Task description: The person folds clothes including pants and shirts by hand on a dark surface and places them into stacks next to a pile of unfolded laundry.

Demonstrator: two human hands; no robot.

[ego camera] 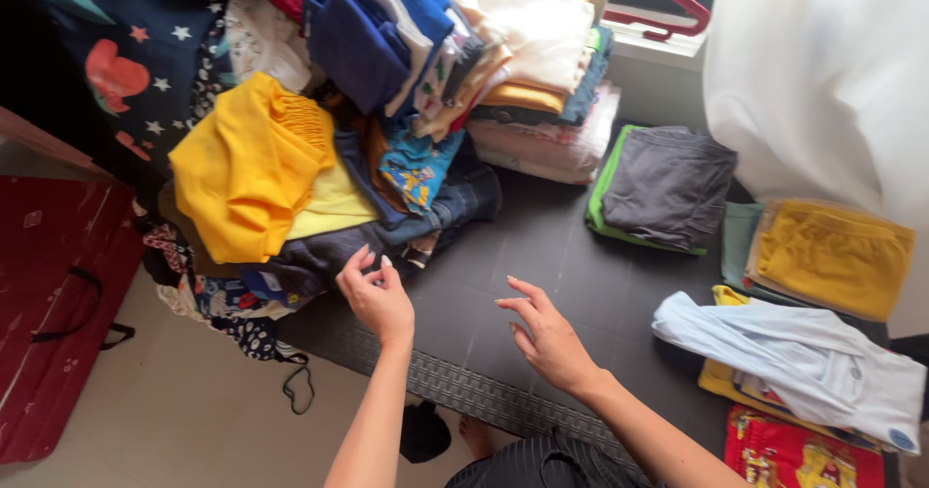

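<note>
My left hand (375, 293) hovers at the near edge of a big heap of mixed clothes (387, 91), fingers loosely curled, right beside a dark denim garment (329, 248); it holds nothing. A bright yellow garment (250, 164) lies on the heap just above it. My right hand (544, 331) is spread open over the dark mat (571, 266), empty, a little right of the left hand. A light blue garment (803, 357) lies flat farther right, on top of a small folded pile.
Folded piles sit on the mat: grey over green (666, 186), mustard yellow over teal (830, 254), a red printed piece (803, 457). A red bag (53, 295) stands on the floor at left. A white curtain (823, 72) hangs at right. Red hangers (658, 0) lie behind.
</note>
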